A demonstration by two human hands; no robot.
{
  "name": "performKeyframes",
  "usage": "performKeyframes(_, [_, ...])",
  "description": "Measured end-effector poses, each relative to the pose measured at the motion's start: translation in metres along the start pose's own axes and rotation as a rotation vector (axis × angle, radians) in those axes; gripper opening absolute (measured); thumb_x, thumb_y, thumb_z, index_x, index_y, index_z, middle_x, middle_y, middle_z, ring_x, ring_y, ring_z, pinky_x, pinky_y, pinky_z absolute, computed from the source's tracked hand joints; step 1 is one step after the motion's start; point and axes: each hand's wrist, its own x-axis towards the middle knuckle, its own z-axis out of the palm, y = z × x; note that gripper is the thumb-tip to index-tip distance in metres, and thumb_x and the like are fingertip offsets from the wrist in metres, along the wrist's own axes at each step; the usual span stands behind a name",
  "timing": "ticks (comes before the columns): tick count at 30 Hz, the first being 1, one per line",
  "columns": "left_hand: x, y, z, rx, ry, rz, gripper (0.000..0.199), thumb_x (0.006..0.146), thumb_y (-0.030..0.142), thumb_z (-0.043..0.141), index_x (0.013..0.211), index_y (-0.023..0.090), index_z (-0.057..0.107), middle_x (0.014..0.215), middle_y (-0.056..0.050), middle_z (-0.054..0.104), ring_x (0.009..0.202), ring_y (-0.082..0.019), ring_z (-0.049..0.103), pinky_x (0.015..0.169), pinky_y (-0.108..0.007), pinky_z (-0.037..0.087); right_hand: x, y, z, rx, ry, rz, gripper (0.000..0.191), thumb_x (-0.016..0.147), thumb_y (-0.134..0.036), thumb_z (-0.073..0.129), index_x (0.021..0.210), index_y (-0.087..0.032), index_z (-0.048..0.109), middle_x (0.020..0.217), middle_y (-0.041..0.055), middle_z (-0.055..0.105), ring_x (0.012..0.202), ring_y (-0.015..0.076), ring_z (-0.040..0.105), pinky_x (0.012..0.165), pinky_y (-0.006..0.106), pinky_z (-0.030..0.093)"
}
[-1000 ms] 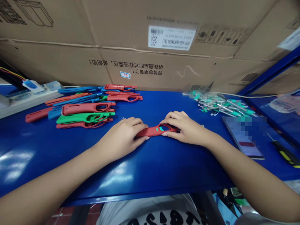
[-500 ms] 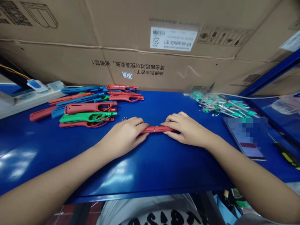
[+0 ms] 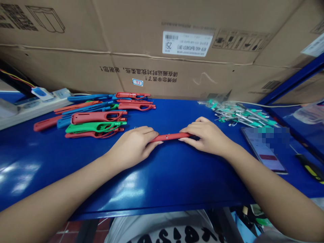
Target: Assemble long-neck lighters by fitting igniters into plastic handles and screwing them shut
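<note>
A slim red plastic piece (image 3: 172,136) is held crosswise between both hands above the blue table (image 3: 162,189). My left hand (image 3: 135,145) grips its left end, thumb below and fingers over the top. The right end sits in the pinch of my right hand (image 3: 204,136), and both ends are hidden by the fingers. Left of my left hand lies a pile of red, blue, orange and green lighter-shaped casings (image 3: 97,116). Small metal bits show just behind my left hand, partly covered by it.
Green and silver parts with thin wires (image 3: 243,114) are heaped at the back right. Nearer lie a phone (image 3: 269,157) and a screwdriver (image 3: 310,168). A power strip (image 3: 32,104) is at the left; a large cardboard box (image 3: 141,40) stands behind.
My right hand has shifted slightly right and up along the red piece, so more of it shows between the hands. The piece now tilts a little, its right end higher.
</note>
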Motion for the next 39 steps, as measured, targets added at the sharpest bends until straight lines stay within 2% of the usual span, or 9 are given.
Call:
performKeyframes(4, [0.000, 0.001, 0.000, 0.017, 0.031, -0.031, 0.032, 0.102, 0.041, 0.050, 0.100, 0.016, 0.069, 0.094, -0.007, 0.069, 0.085, -0.023, 0.067, 0.072, -0.033, 0.053, 0.000, 0.003, -0.006, -0.073, -0.018, 0.033, 0.027, 0.099, -0.042, 0.056, 0.096, -0.018, 0.069, 0.088, 0.0032, 0.073, 0.080, 0.0192, 0.063, 0.081, 0.034, 0.034])
performKeyframes(8, [0.000, 0.001, 0.001, 0.034, 0.107, -0.046, 0.028, 0.098, 0.039, 0.058, 0.116, 0.017, 0.064, 0.105, -0.006, 0.070, 0.089, -0.022, 0.069, 0.072, -0.030, 0.053, 0.003, -0.005, -0.005, -0.137, -0.086, 0.080, 0.034, 0.103, -0.042, 0.045, 0.094, -0.016, 0.066, 0.083, 0.0049, 0.070, 0.077, 0.0214, 0.061, 0.078, 0.035, 0.033])
performKeyframes(12, [0.000, 0.002, 0.000, 0.114, 0.094, -0.029, 0.031, 0.099, 0.037, 0.056, 0.123, 0.018, 0.060, 0.110, -0.007, 0.071, 0.093, -0.023, 0.071, 0.071, -0.030, 0.053, 0.007, -0.017, -0.002, -0.152, -0.142, 0.155, 0.035, 0.105, -0.037, 0.039, 0.093, -0.015, 0.064, 0.087, 0.0078, 0.071, 0.078, 0.0225, 0.063, 0.079, 0.037, 0.035])
performKeyframes(16, [-0.001, 0.005, 0.000, 0.049, 0.107, -0.008, 0.040, 0.101, 0.051, 0.049, 0.125, 0.020, 0.058, 0.118, -0.006, 0.072, 0.096, -0.024, 0.072, 0.072, -0.031, 0.053, 0.005, -0.021, -0.005, -0.059, -0.037, 0.107, 0.033, 0.104, -0.040, 0.044, 0.111, -0.015, 0.063, 0.106, 0.0107, 0.072, 0.095, 0.0250, 0.065, 0.086, 0.038, 0.040])
performKeyframes(19, [-0.003, 0.006, 0.001, 0.014, 0.113, 0.016, 0.039, 0.102, 0.051, 0.046, 0.114, 0.020, 0.065, 0.105, -0.005, 0.076, 0.085, -0.022, 0.073, 0.070, -0.031, 0.052, 0.003, -0.022, -0.007, 0.016, 0.020, -0.045, 0.036, 0.101, -0.045, 0.051, 0.118, -0.016, 0.063, 0.114, 0.0115, 0.071, 0.105, 0.0252, 0.065, 0.091, 0.038, 0.044])
performKeyframes(24, [-0.005, 0.006, 0.005, -0.106, 0.132, 0.021, 0.041, 0.102, 0.051, 0.045, 0.107, 0.020, 0.070, 0.095, -0.004, 0.077, 0.078, -0.021, 0.074, 0.069, -0.029, 0.051, 0.001, -0.026, 0.000, 0.092, 0.122, -0.187, 0.028, 0.099, -0.038, 0.056, 0.114, -0.017, 0.066, 0.113, 0.0110, 0.071, 0.100, 0.0198, 0.067, 0.083, 0.031, 0.053])
performKeyframes(30, [-0.003, 0.006, 0.007, -0.171, 0.016, 0.001, 0.038, 0.100, 0.053, 0.051, 0.108, 0.022, 0.071, 0.088, -0.002, 0.076, 0.074, -0.018, 0.071, 0.066, -0.027, 0.049, -0.002, -0.030, 0.010, 0.066, 0.261, -0.191, 0.021, 0.101, -0.027, 0.052, 0.109, -0.017, 0.069, 0.101, 0.0093, 0.076, 0.091, 0.0186, 0.071, 0.081, 0.031, 0.058])
performKeyframes(34, [-0.002, 0.001, 0.009, -0.099, -0.002, 0.020, 0.038, 0.103, 0.051, 0.045, 0.114, 0.024, 0.070, 0.099, -0.004, 0.077, 0.085, -0.020, 0.073, 0.072, -0.028, 0.050, 0.000, -0.028, 0.006, 0.077, 0.186, -0.160, 0.024, 0.102, -0.028, 0.050, 0.111, -0.017, 0.069, 0.107, 0.0094, 0.076, 0.098, 0.0188, 0.071, 0.087, 0.032, 0.058])
performKeyframes(39, [-0.001, -0.008, 0.008, -0.023, 0.047, -0.024, 0.040, 0.101, 0.055, 0.046, 0.114, 0.027, 0.072, 0.105, -0.004, 0.078, 0.091, -0.023, 0.074, 0.074, -0.029, 0.052, -0.001, -0.017, -0.003, -0.014, 0.064, -0.031, 0.024, 0.100, -0.030, 0.054, 0.114, -0.018, 0.068, 0.111, 0.0108, 0.074, 0.101, 0.0243, 0.070, 0.087, 0.038, 0.057])
